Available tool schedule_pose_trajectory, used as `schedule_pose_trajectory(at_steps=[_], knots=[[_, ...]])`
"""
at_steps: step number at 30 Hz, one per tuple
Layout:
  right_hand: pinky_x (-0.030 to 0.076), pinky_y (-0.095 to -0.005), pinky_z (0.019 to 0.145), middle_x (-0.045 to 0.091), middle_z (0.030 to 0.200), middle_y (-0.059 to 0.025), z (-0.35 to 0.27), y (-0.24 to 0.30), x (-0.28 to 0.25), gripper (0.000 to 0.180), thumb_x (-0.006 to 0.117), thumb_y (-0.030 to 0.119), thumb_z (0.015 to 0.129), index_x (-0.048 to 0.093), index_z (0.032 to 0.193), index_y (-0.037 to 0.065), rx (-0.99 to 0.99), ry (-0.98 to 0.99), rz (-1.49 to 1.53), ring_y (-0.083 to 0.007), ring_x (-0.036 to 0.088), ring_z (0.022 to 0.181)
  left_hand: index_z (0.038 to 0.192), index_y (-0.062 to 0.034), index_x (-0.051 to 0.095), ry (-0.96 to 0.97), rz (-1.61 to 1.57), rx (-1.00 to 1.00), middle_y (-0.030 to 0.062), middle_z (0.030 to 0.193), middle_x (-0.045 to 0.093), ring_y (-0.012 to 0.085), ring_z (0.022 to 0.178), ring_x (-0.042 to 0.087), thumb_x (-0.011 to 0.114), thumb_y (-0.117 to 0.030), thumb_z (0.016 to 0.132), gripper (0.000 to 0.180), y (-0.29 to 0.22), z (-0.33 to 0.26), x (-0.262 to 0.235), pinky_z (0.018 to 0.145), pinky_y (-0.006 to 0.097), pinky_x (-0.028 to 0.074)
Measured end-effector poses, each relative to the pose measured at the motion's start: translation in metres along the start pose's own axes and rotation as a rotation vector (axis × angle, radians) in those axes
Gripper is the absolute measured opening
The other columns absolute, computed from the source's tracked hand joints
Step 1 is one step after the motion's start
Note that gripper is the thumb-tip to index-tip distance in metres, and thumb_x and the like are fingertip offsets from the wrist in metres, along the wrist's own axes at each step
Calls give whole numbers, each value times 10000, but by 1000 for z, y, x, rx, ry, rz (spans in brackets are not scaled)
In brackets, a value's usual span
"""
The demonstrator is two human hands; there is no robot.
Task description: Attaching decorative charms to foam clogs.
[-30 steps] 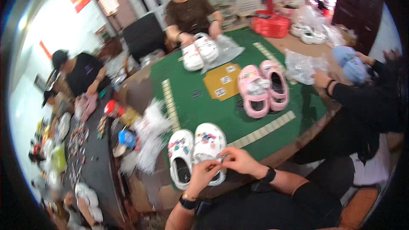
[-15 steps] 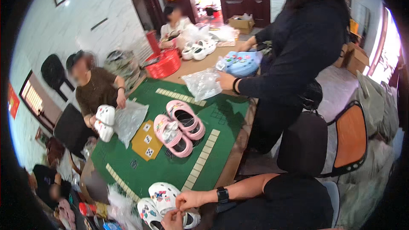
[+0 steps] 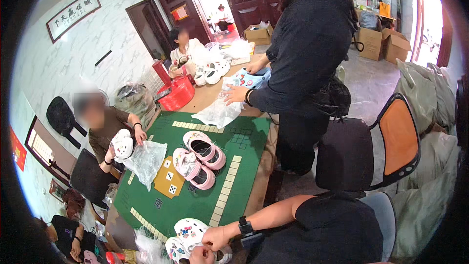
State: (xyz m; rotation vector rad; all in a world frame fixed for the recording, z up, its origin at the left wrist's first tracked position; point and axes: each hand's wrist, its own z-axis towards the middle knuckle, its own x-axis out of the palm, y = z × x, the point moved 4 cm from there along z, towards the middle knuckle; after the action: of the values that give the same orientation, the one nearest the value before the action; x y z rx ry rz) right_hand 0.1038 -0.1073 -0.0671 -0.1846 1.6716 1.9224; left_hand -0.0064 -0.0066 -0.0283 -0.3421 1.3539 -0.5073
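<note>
A pair of white moulded clogs with small multicoloured charms on the uppers (image 3: 191, 229) sits at the near edge of a green mahjong-patterned table surface (image 3: 198, 209), directly in front of the person. The toes point away and the heel ends face the person, an orientation that probably gives both hands short, direct access to the foot openings. The bare right hand (image 3: 216, 238), wearing a black watch (image 3: 245, 226) at its wrist, lies over the rear of the right-hand clog with its fingers bent; the bare left hand (image 3: 202, 255) is just beside it, cut by the lower edge of the view. The close pairing suggests fine fingertip work rather than a lifting grip. How far either grip is closed, and whether a small item lies between the fingers, cannot be told. A pair of pale pink clogs with straps (image 3: 181, 164) rests farther up the surface, apart from both hands, apparently placed to leave the near edge free for working. Left of it is a yellow printed panel with dice faces (image 3: 167, 180). Across the table, a seated co-worker holds a white clog (image 3: 122, 145) beside a clear plastic bag (image 3: 150, 160), presumably keeping both within one reach.
</note>
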Motion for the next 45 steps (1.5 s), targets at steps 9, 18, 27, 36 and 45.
schedule_pose_trajectory(at_steps=[9,18,27,36,45], knots=[[470,-451,596,648,693,-191,2,5,7,204,638,136,594,647,739,-8,-110,156,-89,-356,620,651,977,-48,686,186,-136,-138,173,774,650,337,682,613,673,-150,836,175,-28,1,-13,648,410,502],[481,-455,746,582,909,-147,-2,19,6,231,607,141,766,564,976,55,-141,-131,-208,-360,587,906,1114,-4,649,-285,-5,-370,209,1049,667,297,923,647,659,-158,899,265,33,-56,-35,790,381,516],[474,-508,681,644,745,-159,4,43,70,490,660,250,774,522,1212,79,-211,-96,-598,-377,662,739,1278,28,548,-724,-488,-717,179,1229,604,247,1075,597,637,-167,932,407,81,-122,3,888,360,494],[529,-512,610,660,741,-177,1,44,84,152,561,217,828,655,883,111,-172,46,-552,-379,681,712,1408,81,387,-709,-678,-567,175,1405,462,236,1239,460,509,-208,1012,505,57,-141,34,1044,341,367],[534,-498,659,644,877,-183,-8,69,51,200,553,173,848,645,1005,89,-176,287,-645,-382,681,793,1370,40,470,-755,-736,-698,83,1210,590,142,993,565,498,-211,1019,432,16,-141,33,862,270,463]])
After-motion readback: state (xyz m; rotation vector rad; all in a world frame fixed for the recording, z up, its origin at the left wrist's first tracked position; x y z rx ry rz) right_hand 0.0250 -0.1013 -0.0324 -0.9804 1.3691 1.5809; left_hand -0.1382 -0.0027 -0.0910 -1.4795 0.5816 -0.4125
